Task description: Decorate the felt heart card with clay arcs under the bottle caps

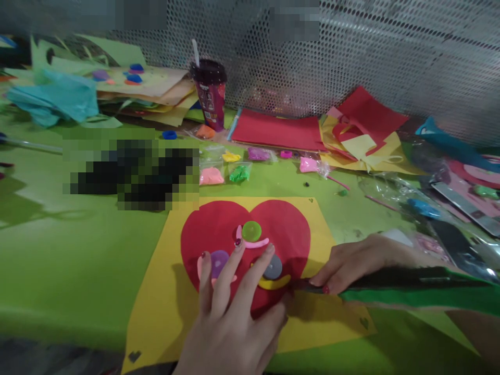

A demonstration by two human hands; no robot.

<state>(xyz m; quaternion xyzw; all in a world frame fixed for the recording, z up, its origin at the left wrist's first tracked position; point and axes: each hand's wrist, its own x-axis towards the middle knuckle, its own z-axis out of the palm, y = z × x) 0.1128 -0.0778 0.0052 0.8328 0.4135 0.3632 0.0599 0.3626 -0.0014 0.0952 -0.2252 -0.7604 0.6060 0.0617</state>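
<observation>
A red paper heart (281,219) lies on a yellow sheet (156,307) with small heart cutouts at its corners. On the heart sit a green disc (251,230) above a pink curved strip, a purple disc (219,262) with pink pieces, and a grey disc (272,267) above a yellow curved strip. My left hand (234,317) spreads its fingers over the heart's lower part, partly covering the purple disc. At the right, my right hand (351,265) pinches the end of a long dark strip with a green edge (414,297); its kind is unclear. The strip crosses in front of my forearm.
Small bags of coloured clay (239,172) lie behind the sheet. A lidded purple cup (211,94) stands near the perforated metal panel (250,57). Red paper (277,130), paper scraps and clear wrappers spread rightward. Stacked paper and a turquoise cloth-like piece (54,96) lie left.
</observation>
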